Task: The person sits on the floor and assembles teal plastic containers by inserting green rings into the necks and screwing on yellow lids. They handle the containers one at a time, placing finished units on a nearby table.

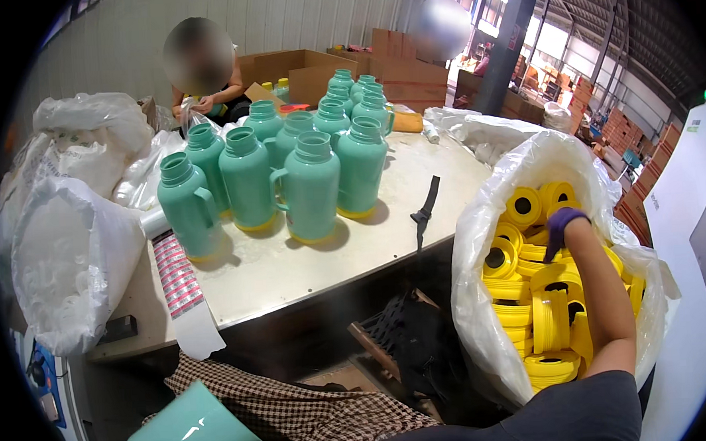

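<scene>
Head view first: nearest to us, at the lower edge, a mint-green flask body [190, 433] lies on its side across a brown checked cloth [299, 415] over our lap. Our left hand is not in view, so we cannot say how it stands or whether it steadies that flask.

Just beyond, to our right, our right arm reaches down into a big clear plastic bag [484, 293] full of yellow ring-shaped caps [550, 322]. Our right hand [562, 227], in a purple glove, is curled downward among the topmost caps and touches them; its fingers are bent in close, but they are buried in the pile, so we cannot tell whether they have closed on one.

Past the lap stands a pale worktable [307, 263]. A strip of red-and-white labels [176, 278] hangs over its near edge, and a dark strap-like tool [426, 209] lies near the right side. Further in, a cluster of upright mint-green flasks [307, 187] with handles and yellow bases stands close together.

White filled bags [71, 251] are piled at the left. At the far end another person [202, 85] sits handling a flask, with cardboard boxes [305, 71] behind.
</scene>
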The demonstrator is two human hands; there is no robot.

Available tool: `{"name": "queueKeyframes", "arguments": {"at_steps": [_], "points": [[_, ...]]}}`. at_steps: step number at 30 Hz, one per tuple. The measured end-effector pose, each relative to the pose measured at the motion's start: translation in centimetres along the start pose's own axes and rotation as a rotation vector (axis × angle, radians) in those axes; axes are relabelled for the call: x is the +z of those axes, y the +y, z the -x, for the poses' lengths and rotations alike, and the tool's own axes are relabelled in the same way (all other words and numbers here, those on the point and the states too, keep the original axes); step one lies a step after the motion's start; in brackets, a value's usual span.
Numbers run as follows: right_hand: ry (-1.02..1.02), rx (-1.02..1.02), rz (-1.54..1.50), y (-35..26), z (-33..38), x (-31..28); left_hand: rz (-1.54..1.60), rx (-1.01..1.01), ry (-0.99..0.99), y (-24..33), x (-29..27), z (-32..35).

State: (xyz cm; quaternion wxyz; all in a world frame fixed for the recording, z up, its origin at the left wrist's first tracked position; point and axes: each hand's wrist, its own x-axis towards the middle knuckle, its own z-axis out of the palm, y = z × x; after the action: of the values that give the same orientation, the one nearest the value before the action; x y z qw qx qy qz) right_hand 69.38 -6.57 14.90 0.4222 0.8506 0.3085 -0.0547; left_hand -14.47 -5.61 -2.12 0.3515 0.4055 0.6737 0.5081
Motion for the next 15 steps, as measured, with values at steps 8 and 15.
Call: {"name": "queueKeyframes", "arguments": {"at_steps": [8, 15], "points": [[-0.295, -0.348, -0.150, -1.4, 0.8, 0.8, 0.569, 0.165, 0.068, -2.4, 2.4, -1.5], [0.767, -1.053, -1.296, -3.5, 3.3, -11.6, -0.020, 0.684, 0.115, -10.6, 2.3, 0.4]]}}
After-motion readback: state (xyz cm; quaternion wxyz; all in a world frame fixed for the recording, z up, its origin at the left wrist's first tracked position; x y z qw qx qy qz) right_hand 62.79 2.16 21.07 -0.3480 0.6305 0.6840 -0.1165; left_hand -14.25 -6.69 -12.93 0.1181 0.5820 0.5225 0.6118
